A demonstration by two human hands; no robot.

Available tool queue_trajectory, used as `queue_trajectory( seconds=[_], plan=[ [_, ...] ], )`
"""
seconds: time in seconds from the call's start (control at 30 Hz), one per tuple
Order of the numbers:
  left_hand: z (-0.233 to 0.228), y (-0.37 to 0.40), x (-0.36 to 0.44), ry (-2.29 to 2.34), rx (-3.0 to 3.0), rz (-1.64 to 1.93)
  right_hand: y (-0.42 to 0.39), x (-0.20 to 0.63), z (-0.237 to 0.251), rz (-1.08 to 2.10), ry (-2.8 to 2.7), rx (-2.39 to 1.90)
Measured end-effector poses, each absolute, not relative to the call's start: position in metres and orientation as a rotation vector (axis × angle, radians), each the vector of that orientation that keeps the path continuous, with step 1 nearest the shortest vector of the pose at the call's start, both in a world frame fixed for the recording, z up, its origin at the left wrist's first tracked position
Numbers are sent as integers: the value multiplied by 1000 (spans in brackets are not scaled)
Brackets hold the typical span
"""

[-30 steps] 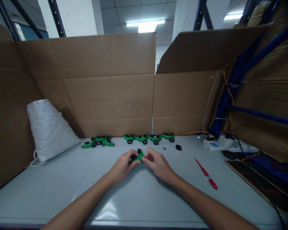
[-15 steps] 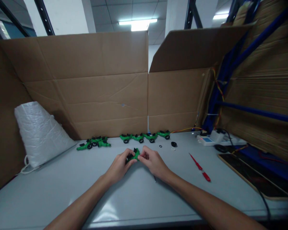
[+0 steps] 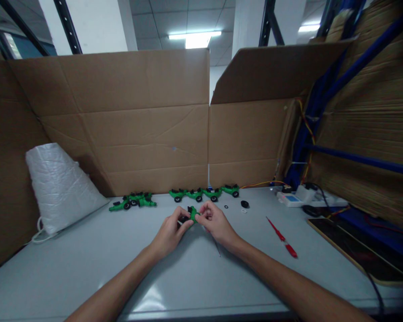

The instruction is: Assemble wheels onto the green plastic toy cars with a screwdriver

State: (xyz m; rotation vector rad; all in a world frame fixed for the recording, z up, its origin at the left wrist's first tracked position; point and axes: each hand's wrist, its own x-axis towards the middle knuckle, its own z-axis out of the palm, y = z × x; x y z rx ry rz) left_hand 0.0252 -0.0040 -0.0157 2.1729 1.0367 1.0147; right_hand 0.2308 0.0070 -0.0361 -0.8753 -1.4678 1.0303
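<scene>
Cardboard walls (image 3: 147, 120) fill the upper frame behind your grey table (image 3: 195, 273). At the left a white bag (image 3: 58, 185) leans on the cardboard. Green parts (image 3: 203, 193) line the wall foot at centre, with a red screwdriver (image 3: 282, 237) lower right. Mid-frame, your left hand (image 3: 169, 232) and right hand (image 3: 216, 223) both pinch one small green part (image 3: 192, 213) just above the table.

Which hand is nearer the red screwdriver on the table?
Right. The right hand lies just left of the red screwdriver, apart from it; the left hand sits farther left, beyond the green part both hold.
</scene>
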Motion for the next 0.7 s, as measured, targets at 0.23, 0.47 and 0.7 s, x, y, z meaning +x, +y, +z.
queue_trajectory(
  seconds=[0.23,0.47,0.7],
  plan=[
    [-13,-8,27,1006,2185,1022,0,232,-31,1131,-1519,-872],
    [-16,-9,26,1020,2214,971,0,232,-31,1157,-1551,-855],
    [-9,-12,28,964,2222,1018,1,232,-26,1138,-1505,-769]
  ],
)
